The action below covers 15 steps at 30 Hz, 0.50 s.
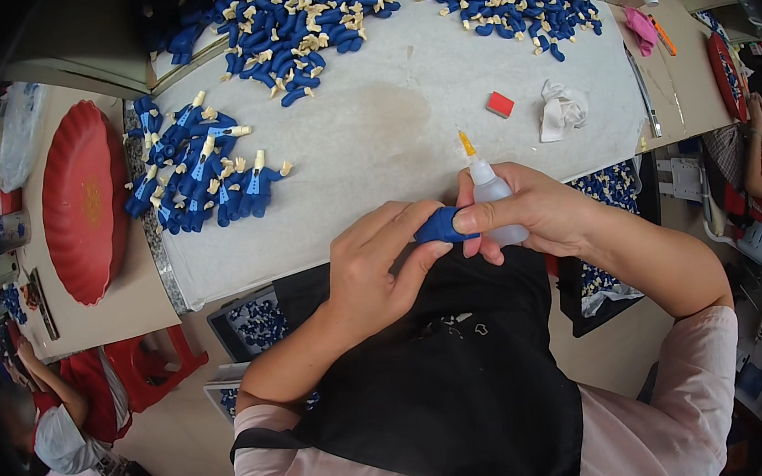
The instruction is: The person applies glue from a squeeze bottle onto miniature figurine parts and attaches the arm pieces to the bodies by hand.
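A small dark blue plastic figure part (435, 226) is pinched between the thumb and fingers of my left hand (370, 262). My right hand (539, 209) is closed around a translucent squeeze bottle (491, 191), held upright with its yellow needle tip (466, 144) pointing away from me. The right thumb also presses on the blue part's right end. To the left stand and lie several blue figure bodies (200, 168) with light blue fronts, cream necks and cream hands. Fingers hide much of the part I hold.
Loose blue figure arms with cream hands form a far middle heap (296, 26) and a far right heap (524, 4). A small red box (500, 104) and crumpled white tissue (561, 110) lie beyond my right hand. A red scalloped tray (84, 202) stands left; other people sit at both sides.
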Each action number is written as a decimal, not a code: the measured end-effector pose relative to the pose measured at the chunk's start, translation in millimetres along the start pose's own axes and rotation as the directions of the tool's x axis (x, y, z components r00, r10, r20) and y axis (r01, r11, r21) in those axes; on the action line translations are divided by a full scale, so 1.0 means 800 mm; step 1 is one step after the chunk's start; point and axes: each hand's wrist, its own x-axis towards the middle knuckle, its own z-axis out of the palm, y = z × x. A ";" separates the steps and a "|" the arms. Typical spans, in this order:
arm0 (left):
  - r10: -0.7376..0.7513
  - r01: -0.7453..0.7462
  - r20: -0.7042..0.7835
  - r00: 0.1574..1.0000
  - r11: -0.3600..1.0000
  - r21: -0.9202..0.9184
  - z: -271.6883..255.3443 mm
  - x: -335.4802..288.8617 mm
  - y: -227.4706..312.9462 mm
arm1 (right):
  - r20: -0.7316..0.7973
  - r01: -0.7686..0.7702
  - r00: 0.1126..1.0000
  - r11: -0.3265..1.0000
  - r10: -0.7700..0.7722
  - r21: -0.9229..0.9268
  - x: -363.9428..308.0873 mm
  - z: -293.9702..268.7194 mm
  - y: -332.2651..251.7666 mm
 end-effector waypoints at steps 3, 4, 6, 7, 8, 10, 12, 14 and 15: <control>0.013 -0.013 -0.012 1.000 1.000 -0.016 0.001 0.001 -0.007 | 0.014 0.011 1.000 1.000 -0.011 -0.007 0.004 -0.002 -0.001; 0.013 -0.013 -0.012 1.000 1.000 -0.012 0.000 0.001 -0.008 | 0.017 0.014 1.000 1.000 -0.013 -0.007 0.004 -0.001 -0.001; 0.071 -0.070 -0.006 0.997 0.997 0.028 0.000 0.002 -0.011 | 0.008 0.060 0.998 0.997 -0.060 -0.039 0.002 0.000 0.000; 0.069 -0.069 -0.010 0.998 0.997 0.032 0.000 0.004 -0.013 | 0.013 0.060 0.998 0.997 -0.060 -0.042 0.001 0.001 0.000; 0.107 -0.107 0.003 0.994 0.993 0.045 0.000 0.006 -0.016 | -0.006 0.080 0.997 0.995 -0.080 -0.063 0.000 0.001 0.000; 0.142 -0.143 0.016 0.990 0.988 0.059 -0.001 0.007 -0.020 | -0.023 0.098 0.995 0.992 -0.100 -0.084 -0.003 0.002 0.001; 0.193 -0.196 0.049 0.980 0.978 0.076 -0.001 0.006 -0.024 | -0.027 0.091 0.995 0.992 -0.094 -0.084 -0.004 0.001 0.003; 0.192 -0.195 0.048 0.980 0.977 0.080 -0.001 0.006 -0.024 | -0.021 0.090 0.996 0.993 -0.092 -0.078 -0.002 0.001 0.003; 0.197 -0.201 0.047 0.979 0.976 0.084 -0.002 0.006 -0.025 | -0.018 0.094 0.995 0.993 -0.096 -0.075 -0.001 0.001 0.003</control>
